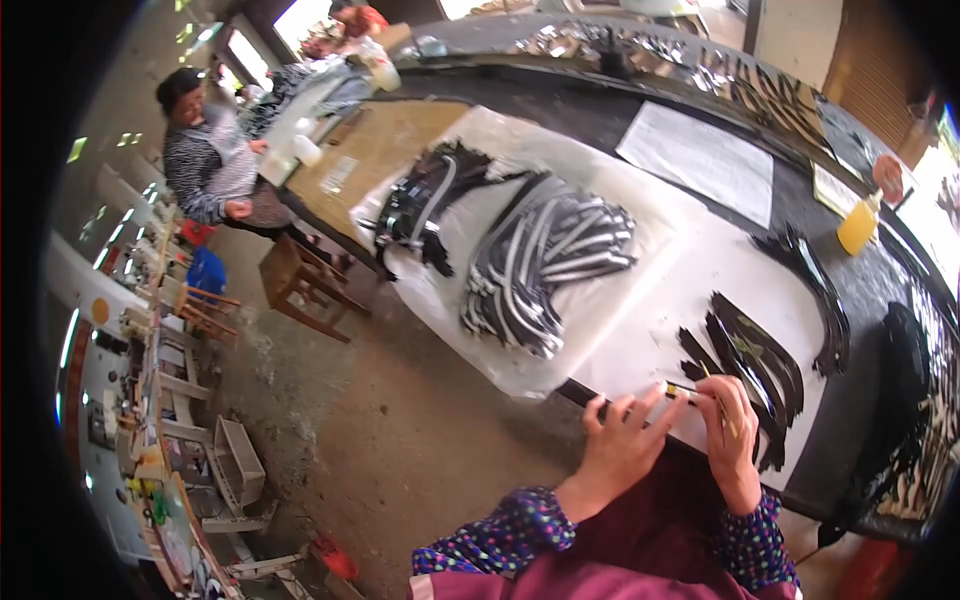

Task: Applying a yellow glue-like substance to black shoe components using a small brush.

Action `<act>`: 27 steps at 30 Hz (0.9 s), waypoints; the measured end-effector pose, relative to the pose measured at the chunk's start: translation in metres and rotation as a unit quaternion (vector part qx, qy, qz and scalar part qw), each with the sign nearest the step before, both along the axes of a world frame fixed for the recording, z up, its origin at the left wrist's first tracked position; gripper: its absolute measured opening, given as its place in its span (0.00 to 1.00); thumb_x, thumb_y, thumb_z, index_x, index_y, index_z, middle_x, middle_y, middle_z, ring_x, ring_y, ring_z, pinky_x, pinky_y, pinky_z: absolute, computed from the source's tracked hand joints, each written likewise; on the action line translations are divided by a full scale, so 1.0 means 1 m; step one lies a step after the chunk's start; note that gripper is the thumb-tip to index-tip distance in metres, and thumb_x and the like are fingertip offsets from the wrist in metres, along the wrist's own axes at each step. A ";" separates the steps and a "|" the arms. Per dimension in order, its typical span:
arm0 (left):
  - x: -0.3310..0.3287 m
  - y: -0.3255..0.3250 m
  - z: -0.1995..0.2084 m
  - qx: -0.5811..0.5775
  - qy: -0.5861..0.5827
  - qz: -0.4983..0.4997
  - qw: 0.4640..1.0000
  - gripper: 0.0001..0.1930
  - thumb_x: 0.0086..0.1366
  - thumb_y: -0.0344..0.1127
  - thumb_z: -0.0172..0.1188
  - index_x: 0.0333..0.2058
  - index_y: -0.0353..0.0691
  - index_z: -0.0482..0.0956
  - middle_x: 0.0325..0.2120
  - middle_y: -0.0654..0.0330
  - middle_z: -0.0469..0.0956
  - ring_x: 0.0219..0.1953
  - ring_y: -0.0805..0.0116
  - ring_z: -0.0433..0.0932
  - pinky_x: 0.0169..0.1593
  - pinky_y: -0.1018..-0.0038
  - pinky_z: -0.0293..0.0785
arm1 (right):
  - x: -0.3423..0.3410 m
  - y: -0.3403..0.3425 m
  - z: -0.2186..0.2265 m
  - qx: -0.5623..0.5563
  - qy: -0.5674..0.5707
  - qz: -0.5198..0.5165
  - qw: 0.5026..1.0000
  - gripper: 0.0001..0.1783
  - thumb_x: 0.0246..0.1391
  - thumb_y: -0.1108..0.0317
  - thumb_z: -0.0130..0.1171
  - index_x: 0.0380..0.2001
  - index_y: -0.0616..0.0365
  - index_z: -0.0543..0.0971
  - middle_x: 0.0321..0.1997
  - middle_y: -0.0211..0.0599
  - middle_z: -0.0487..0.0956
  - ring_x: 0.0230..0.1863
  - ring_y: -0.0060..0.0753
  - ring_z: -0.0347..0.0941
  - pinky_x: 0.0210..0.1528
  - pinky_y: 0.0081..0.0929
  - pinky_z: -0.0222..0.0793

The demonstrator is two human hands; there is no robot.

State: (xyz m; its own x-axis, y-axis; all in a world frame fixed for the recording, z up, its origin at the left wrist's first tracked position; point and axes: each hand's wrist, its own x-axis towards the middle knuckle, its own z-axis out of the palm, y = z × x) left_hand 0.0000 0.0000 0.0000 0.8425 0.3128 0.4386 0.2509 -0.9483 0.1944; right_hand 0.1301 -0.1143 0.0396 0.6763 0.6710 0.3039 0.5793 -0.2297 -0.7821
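Note:
My left hand (622, 440) and my right hand (730, 425) meet at the near edge of a white sheet (640, 345) on the long table. Between their fingertips is a small narrow piece with white, yellow and dark parts (679, 391), too small to name. A thin tan stick (704, 369) pokes up from my right hand's closed fingers. The left thumb and fingers pinch at the piece. Just beyond my right hand, several glossy black curved strips (755, 350) lie on the sheet. More black strips (815, 300) lie farther right.
A pile of black-and-white strips (545, 250) rests on clear plastic (650, 235) left of centre, beside a dark bundle (430, 195). A yellow bottle (858, 228) stands at right. A person (215, 160) stands at the table's far left, near a wooden stool (300, 280).

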 end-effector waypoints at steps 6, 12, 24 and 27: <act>0.003 0.007 0.003 0.026 -0.026 -0.010 0.999 0.30 0.61 0.38 0.62 0.63 0.69 0.73 0.59 0.75 0.71 0.51 0.69 0.68 0.58 0.56 0.55 | -0.004 -0.004 -0.004 -0.008 -0.232 -0.008 0.973 0.11 0.50 0.75 0.60 0.39 0.58 0.80 0.42 0.38 0.80 0.45 0.45 0.75 0.48 0.40 0.69; 0.004 0.009 0.004 0.026 -0.024 -0.025 0.999 0.30 0.62 0.36 0.59 0.64 0.66 0.71 0.59 0.71 0.69 0.54 0.66 0.68 0.58 0.55 0.56 | -0.004 -0.006 0.000 0.022 -0.244 0.000 0.970 0.12 0.48 0.77 0.60 0.39 0.58 0.79 0.42 0.37 0.81 0.45 0.44 0.75 0.49 0.39 0.70; 0.013 0.025 0.038 -0.175 -0.052 -0.033 0.983 0.15 0.68 0.41 0.60 0.52 0.47 0.80 0.52 0.60 0.77 0.57 0.57 0.71 0.61 0.59 0.60 | 0.006 -0.015 -0.023 0.077 -0.219 -0.014 0.973 0.13 0.48 0.79 0.56 0.39 0.57 0.76 0.38 0.37 0.76 0.43 0.41 0.74 0.48 0.35 0.69; 0.026 0.022 0.052 -0.158 -0.082 -0.025 0.984 0.11 0.66 0.37 0.64 0.45 0.43 0.81 0.47 0.58 0.78 0.54 0.55 0.72 0.59 0.61 0.64 | 0.008 -0.042 0.004 0.167 -0.104 -0.064 0.978 0.10 0.53 0.83 0.56 0.37 0.60 0.77 0.36 0.42 0.76 0.39 0.47 0.77 0.41 0.36 0.75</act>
